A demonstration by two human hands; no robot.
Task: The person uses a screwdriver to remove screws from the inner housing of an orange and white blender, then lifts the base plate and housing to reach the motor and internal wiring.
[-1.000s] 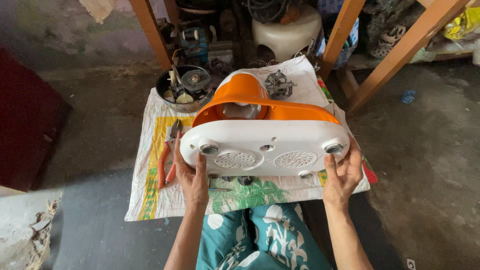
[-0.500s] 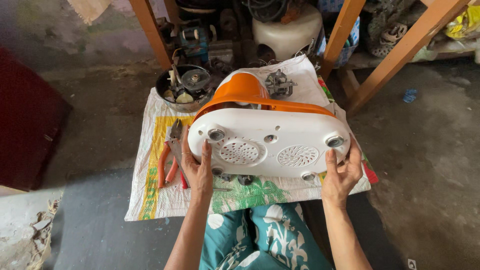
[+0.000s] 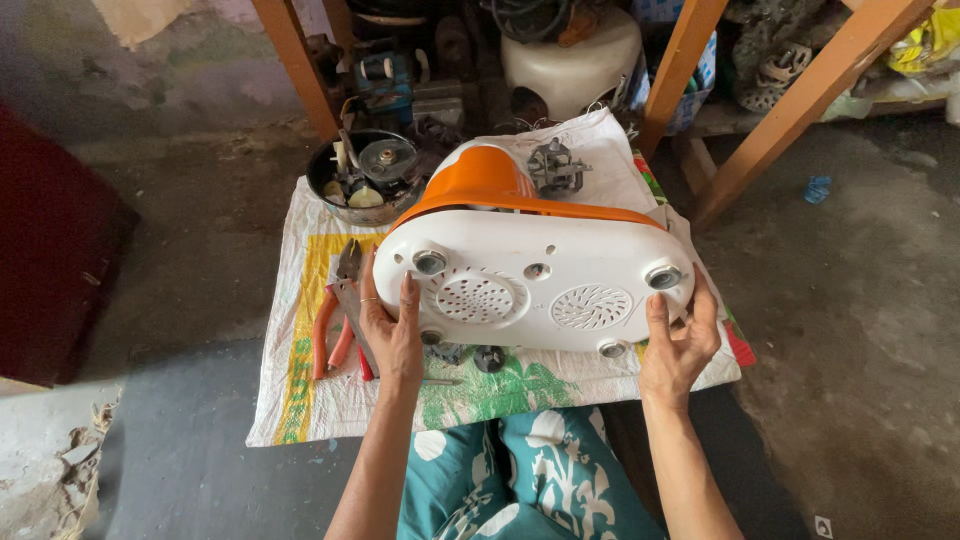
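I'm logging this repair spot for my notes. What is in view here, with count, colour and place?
Appliance base: one, white underside with orange body, tipped on the mat, centre.
Woven mat: one, white with yellow and green print, on the floor.
Pliers: one pair, orange handles, on the mat's left side.
Bowl of parts: one, dark, at the mat's far left corner.
Motor part: one, grey metal, behind the base.
Wooden legs: several, brown, at the back.
Left hand: on the base's left end.
Right hand: on its right end.
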